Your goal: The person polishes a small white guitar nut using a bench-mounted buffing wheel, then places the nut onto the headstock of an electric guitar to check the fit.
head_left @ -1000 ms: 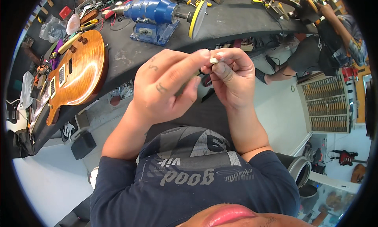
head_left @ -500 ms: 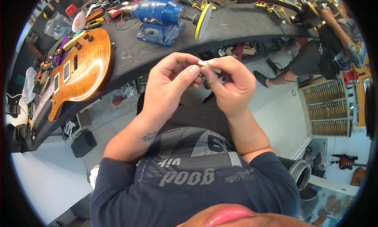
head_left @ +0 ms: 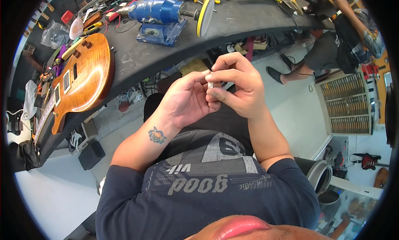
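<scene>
A small whitish piece (head_left: 210, 84), too small and too covered to name, sits between my fingertips in front of my body. My left hand (head_left: 185, 96) is turned partly palm up, its thumb and curled fingers closed at the piece's left side. From the other side my right hand (head_left: 243, 86) pinches it between thumb and fingers, with the index finger arched above. The fingertips of both hands meet around it and hide most of its shape. Both hands are held up off the bench, just short of its near edge.
On the dark workbench (head_left: 137, 59) stand a blue motor (head_left: 158, 10) with a yellow-edged disc (head_left: 205, 17) and an amber electric guitar (head_left: 89, 73). A co-worker's arm (head_left: 353, 17) reaches to another guitar at far right. A compartmented rack (head_left: 345, 102) stands right, a grey cylinder (head_left: 318, 177) lower right.
My left hand has rolled palm upward, showing the forearm tattoo. The whitish piece has swung from slanting to nearly upright, and my right fingers have shifted around it. The view has moved slightly.
</scene>
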Demonstrator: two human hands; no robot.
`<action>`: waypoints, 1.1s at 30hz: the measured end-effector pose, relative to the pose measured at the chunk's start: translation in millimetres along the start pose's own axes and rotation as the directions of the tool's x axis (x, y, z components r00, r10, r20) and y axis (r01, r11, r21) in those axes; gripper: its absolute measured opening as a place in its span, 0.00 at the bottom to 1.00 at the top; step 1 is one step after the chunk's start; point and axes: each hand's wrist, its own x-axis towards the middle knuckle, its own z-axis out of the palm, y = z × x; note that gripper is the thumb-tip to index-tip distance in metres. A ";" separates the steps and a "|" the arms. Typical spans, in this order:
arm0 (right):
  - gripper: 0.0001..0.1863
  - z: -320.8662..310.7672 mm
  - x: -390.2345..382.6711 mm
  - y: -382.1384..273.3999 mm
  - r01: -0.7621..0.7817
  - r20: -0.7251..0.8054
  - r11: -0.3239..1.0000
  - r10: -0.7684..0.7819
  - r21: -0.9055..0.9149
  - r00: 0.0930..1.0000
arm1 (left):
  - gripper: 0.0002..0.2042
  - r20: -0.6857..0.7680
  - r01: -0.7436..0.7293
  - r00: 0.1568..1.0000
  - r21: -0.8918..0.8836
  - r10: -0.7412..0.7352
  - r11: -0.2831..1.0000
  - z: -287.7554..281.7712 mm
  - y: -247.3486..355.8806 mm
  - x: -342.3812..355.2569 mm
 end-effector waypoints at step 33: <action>0.05 -11.5 91.8 84.7 -0.215 -0.399 0.973 0.232 0.087 0.887 | 0.12 0.294 -0.251 0.764 0.955 0.574 -0.156 -88.6 121.2 19.3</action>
